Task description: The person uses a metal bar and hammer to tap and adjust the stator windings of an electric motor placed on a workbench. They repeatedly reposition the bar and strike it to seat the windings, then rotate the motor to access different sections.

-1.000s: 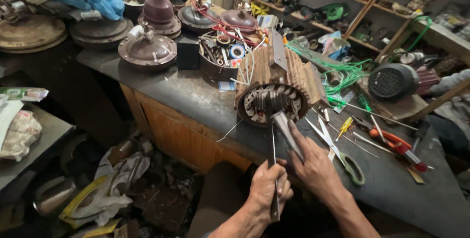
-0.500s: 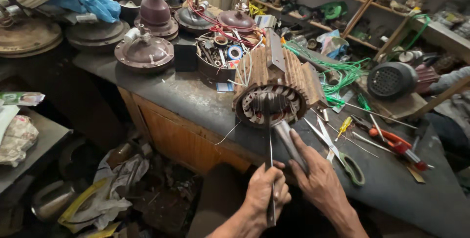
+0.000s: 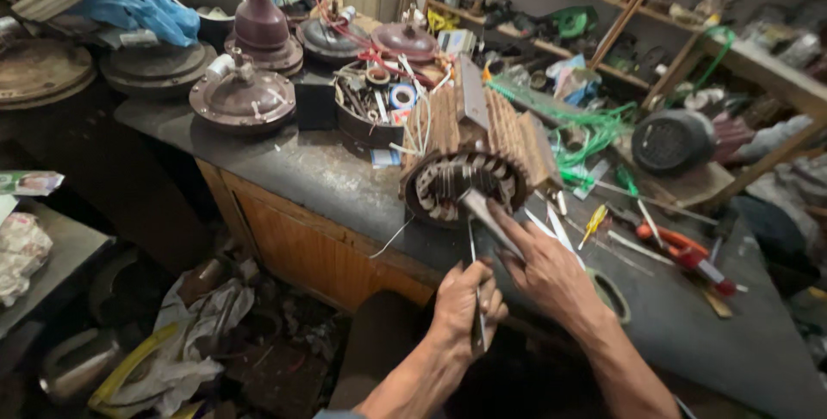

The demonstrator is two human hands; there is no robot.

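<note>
A finned motor stator (image 3: 472,152) lies on its side on the dark workbench (image 3: 293,169), its open winding end facing me. My left hand (image 3: 463,300) grips a thin metal rod (image 3: 473,255) that points up toward the stator's lower rim. My right hand (image 3: 544,262) holds a flat grey strip (image 3: 488,217) whose tip reaches into the stator's opening.
Behind the stator sits a round tub of parts (image 3: 372,109), with brown fan motor housings (image 3: 243,96) to its left. Scissors and red-handled pliers (image 3: 680,251), a yellow screwdriver (image 3: 593,224) and green wire (image 3: 594,126) lie to the right. Scrap litters the floor (image 3: 198,333).
Both hands have shifted slightly, staying at the stator's opening; the rod in my left hand now stands more upright below the rim, and the view has moved a little.
</note>
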